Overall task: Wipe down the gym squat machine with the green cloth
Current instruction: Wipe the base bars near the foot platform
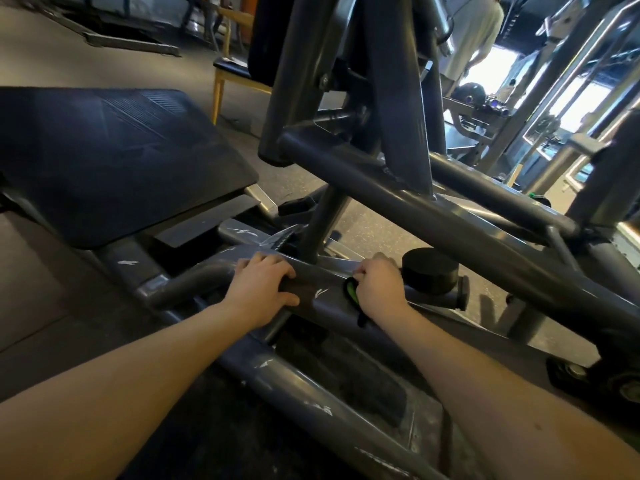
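Note:
The squat machine's dark grey steel frame [450,216] fills the view, with a scratched low crossbeam [322,289] in the middle. My left hand [263,289] grips that crossbeam, fingers curled over its top edge. My right hand [379,285] presses on the same beam further right, closed on the green cloth [352,289]. Only a small green strip with a dark edge shows under the palm. A black rubber stopper [431,270] sits just right of my right hand.
The black foot platform [104,157] slopes up at left. Thick diagonal frame tubes cross above my hands. A wooden chair [232,64] stands behind the machine. A person in a light shirt [474,36] stands at the back right beside other racks [561,98].

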`<move>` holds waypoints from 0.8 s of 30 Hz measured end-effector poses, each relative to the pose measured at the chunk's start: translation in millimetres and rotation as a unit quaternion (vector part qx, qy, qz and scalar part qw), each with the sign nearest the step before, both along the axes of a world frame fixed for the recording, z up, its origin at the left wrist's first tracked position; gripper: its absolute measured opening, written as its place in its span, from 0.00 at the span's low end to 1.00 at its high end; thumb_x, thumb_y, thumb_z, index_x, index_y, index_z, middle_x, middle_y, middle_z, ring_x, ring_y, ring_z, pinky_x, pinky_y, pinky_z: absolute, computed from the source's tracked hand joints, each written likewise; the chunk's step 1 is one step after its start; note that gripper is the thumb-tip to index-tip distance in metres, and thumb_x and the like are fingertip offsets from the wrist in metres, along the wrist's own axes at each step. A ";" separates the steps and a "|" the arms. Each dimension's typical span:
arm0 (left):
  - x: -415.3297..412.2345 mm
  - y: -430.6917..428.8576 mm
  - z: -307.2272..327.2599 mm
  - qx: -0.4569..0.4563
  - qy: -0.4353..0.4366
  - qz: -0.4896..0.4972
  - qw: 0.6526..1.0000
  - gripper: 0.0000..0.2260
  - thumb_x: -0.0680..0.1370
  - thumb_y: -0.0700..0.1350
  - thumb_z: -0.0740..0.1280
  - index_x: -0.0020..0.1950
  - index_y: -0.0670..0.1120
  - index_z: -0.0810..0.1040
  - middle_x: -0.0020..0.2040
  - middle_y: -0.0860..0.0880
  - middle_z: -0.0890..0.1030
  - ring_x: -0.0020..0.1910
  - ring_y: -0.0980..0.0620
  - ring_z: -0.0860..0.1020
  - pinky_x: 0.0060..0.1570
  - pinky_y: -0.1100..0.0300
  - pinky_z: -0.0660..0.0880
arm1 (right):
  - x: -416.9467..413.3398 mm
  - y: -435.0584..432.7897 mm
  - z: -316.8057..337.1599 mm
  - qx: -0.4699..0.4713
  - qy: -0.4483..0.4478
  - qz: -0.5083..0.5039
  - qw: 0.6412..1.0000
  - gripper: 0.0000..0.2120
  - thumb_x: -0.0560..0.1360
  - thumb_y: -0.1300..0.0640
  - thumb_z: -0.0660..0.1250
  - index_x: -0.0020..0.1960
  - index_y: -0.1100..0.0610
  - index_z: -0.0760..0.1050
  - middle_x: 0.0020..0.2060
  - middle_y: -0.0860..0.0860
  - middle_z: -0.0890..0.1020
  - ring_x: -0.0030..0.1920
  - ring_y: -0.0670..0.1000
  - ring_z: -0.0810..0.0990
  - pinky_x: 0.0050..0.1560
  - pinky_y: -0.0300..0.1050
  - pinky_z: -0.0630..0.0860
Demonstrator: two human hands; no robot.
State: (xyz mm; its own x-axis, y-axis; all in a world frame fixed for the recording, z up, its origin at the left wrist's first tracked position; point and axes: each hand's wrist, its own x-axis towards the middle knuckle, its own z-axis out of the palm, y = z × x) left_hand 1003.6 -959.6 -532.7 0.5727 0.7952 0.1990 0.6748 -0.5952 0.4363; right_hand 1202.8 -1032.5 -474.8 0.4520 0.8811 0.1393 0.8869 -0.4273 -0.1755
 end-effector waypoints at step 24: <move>-4.8 17.7 -9.9 -0.007 -0.004 0.000 1.000 0.21 0.77 0.59 0.70 0.69 0.60 0.73 0.71 0.55 0.71 0.72 0.50 0.63 0.73 0.47 0.57 | -14.7 -32.0 5.0 -0.026 0.099 0.183 0.978 0.09 0.79 0.58 0.68 0.44 0.44 0.76 0.49 0.40 0.72 0.54 0.41 0.71 0.57 0.37 0.69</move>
